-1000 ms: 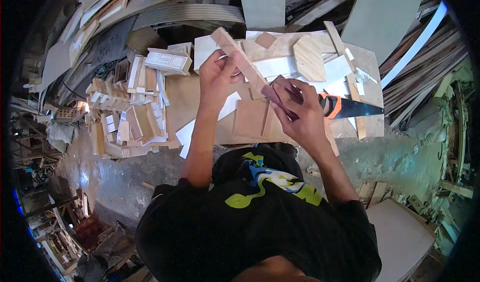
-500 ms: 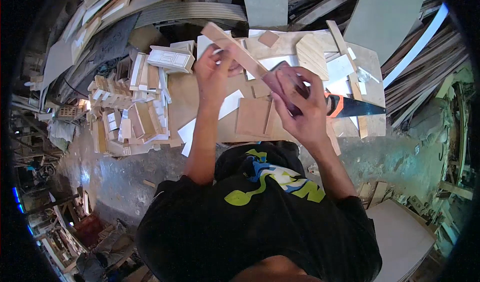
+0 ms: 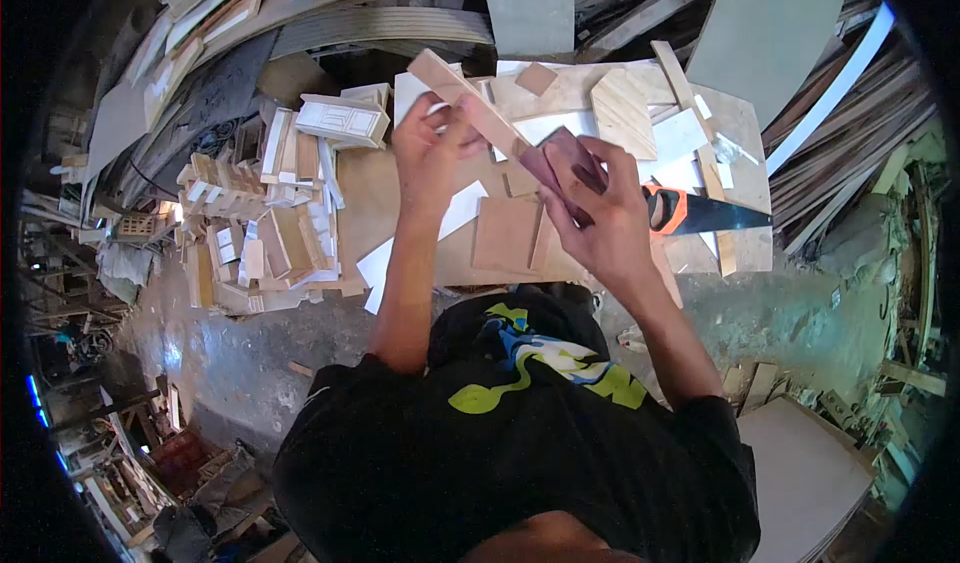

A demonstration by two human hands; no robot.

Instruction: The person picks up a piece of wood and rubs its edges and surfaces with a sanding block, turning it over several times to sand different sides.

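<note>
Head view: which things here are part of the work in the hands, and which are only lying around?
In the work:
- wood strip, held by the left hand
- sandpaper, pressed on the strip by the right hand

Lying about:
- saw on the table
- square board
- small block
- pile of offcuts at the left

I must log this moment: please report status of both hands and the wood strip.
Left hand grips wood strip. Right hand presses reddish sanding sheet on strip's lower end. Handsaw lies on board behind, apart.
</note>
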